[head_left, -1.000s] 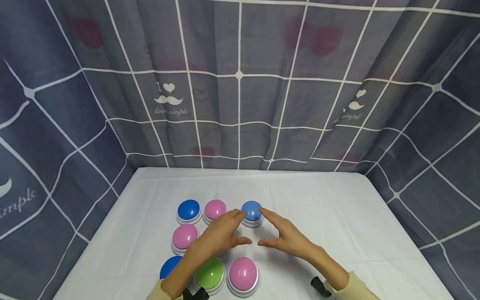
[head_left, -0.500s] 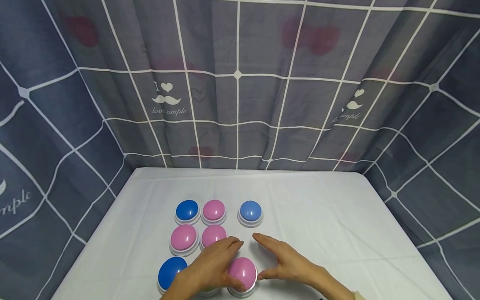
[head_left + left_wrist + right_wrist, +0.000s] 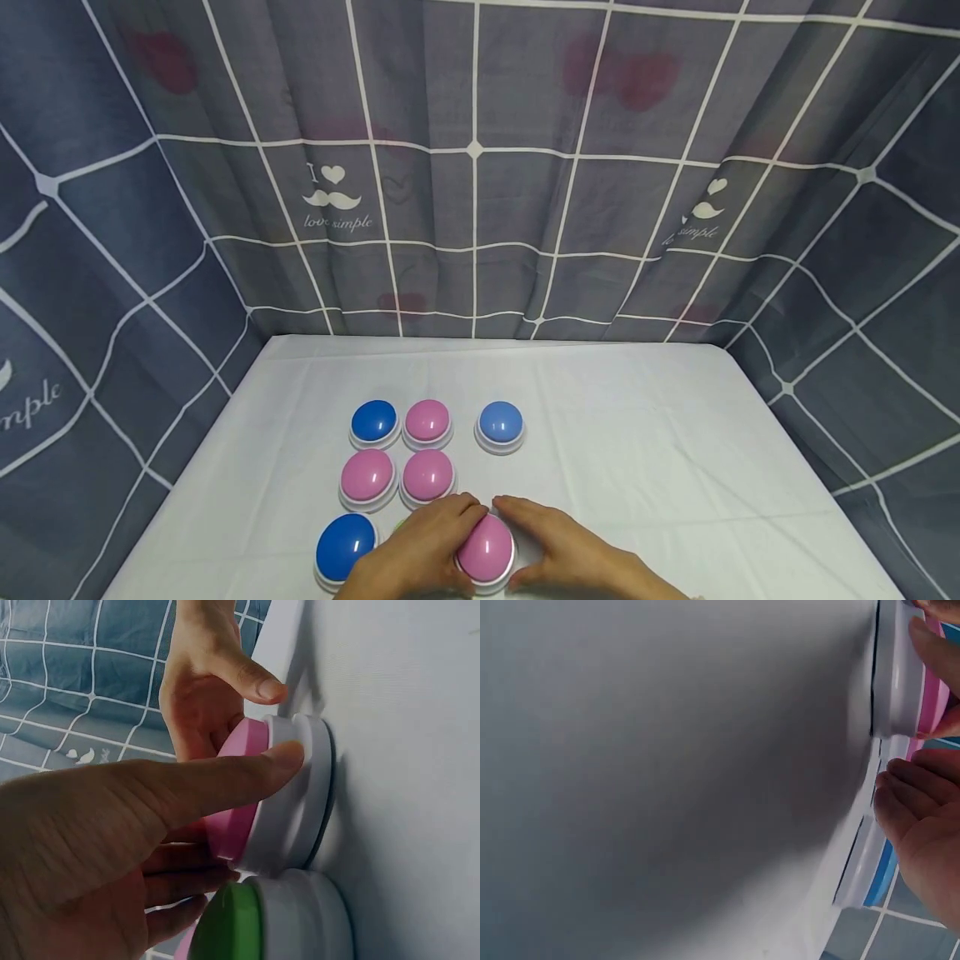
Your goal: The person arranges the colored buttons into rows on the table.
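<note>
A pink dome push button (image 3: 487, 548) on a white base stands at the table's near edge. My left hand (image 3: 423, 542) cups its left side. In the left wrist view, the left thumb (image 3: 262, 774) lies across the white base, with other fingers behind the pink dome (image 3: 229, 834). My right hand (image 3: 570, 546) is at the button's right side, thumb and fingers spread. In the left wrist view a small gap separates the right thumb (image 3: 262, 684) from the base. A green push button (image 3: 229, 930) beside the pink one is mostly hidden by my left hand in the head view.
Dark blue (image 3: 345, 546), pink (image 3: 367, 475) and further dome buttons stand in rows at the left. A light blue button (image 3: 501, 422) stands apart farther back. White cloth covers the table (image 3: 645, 417); a grey checked curtain (image 3: 525, 200) surrounds it.
Both hands have come back toward the table's near edge, from near the light blue button to the pink button, closing in on its sides. The visible buttons keep their places.
</note>
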Demonstrator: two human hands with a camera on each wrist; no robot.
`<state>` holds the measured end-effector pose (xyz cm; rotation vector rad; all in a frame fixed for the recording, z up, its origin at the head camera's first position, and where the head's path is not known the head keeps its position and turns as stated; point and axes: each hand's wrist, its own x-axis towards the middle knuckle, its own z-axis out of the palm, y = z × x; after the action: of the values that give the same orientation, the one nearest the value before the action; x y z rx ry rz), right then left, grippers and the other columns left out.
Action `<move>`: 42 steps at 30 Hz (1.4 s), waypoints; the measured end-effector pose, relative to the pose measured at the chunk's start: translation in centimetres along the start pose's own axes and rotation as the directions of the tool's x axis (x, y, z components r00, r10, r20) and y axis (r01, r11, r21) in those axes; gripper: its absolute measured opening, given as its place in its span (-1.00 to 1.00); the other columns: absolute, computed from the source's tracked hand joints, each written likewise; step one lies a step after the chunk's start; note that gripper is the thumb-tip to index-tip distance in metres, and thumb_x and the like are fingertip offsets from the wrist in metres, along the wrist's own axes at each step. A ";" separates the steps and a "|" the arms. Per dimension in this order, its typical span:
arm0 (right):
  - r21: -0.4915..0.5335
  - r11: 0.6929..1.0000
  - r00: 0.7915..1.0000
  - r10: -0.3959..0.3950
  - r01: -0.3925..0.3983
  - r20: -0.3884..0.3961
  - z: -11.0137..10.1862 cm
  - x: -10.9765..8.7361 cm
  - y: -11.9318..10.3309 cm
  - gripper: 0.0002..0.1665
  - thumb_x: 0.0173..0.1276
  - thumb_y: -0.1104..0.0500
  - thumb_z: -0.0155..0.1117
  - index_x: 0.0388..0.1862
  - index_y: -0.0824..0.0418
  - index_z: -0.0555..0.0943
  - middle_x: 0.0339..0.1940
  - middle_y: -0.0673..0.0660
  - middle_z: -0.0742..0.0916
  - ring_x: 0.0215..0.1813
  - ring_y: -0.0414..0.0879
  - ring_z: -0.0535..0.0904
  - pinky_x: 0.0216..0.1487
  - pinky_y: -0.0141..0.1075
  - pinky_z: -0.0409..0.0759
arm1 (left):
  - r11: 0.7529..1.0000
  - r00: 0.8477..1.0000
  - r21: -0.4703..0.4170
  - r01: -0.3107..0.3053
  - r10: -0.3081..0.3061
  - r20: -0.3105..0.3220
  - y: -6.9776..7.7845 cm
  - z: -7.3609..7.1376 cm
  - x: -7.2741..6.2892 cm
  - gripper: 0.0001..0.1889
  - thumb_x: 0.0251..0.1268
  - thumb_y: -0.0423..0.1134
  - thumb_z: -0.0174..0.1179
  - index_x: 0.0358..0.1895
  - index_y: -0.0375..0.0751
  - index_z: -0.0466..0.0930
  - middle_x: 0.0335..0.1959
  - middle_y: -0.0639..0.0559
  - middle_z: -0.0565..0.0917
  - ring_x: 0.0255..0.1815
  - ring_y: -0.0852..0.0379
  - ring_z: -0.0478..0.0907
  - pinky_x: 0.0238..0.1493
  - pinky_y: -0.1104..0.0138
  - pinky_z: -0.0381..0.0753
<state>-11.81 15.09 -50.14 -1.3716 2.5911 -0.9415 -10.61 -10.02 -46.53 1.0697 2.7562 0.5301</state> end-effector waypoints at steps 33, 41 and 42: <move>0.000 0.994 0.984 -0.106 0.107 -0.144 1.0 0.0 0.3 -0.15 0.20 -0.04 0.50 0.38 0.26 0.40 0.25 0.04 0.61 0.24 -0.10 0.54 0.22 -0.18 0.52 | 0.988 0.993 -0.105 0.118 -0.117 0.010 -0.3 -0.2 0.0 -0.30 -0.17 0.06 0.60 0.16 0.06 0.58 -0.08 0.29 0.56 -0.03 0.27 0.50 0.09 0.22 0.58; 0.118 0.993 0.989 0.007 0.011 -0.149 -1.1 0.1 1.5 -0.14 0.16 -0.01 0.54 0.37 0.28 0.43 0.29 0.04 0.60 0.29 -0.05 0.51 0.27 -0.16 0.48 | 0.992 0.993 -0.068 0.105 -0.108 -0.040 -0.2 -1.0 2.3 -0.26 -0.12 0.06 0.59 0.22 -0.04 0.57 0.01 0.21 0.59 0.06 0.21 0.53 0.10 0.18 0.59; 0.132 0.991 0.988 0.026 -0.006 -0.150 -1.4 0.1 1.7 -0.14 0.16 -0.01 0.54 0.37 0.28 0.43 0.29 0.04 0.60 0.30 -0.05 0.51 0.27 -0.15 0.48 | 0.993 0.993 -0.059 0.099 -0.102 -0.053 -0.1 -1.1 2.6 -0.25 -0.12 0.05 0.59 0.23 -0.05 0.56 0.03 0.19 0.59 0.07 0.20 0.53 0.12 0.17 0.58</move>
<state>-13.59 16.45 -49.91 -1.2925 2.5864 -1.2344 -12.91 -8.66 -45.53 0.9122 2.8065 0.6286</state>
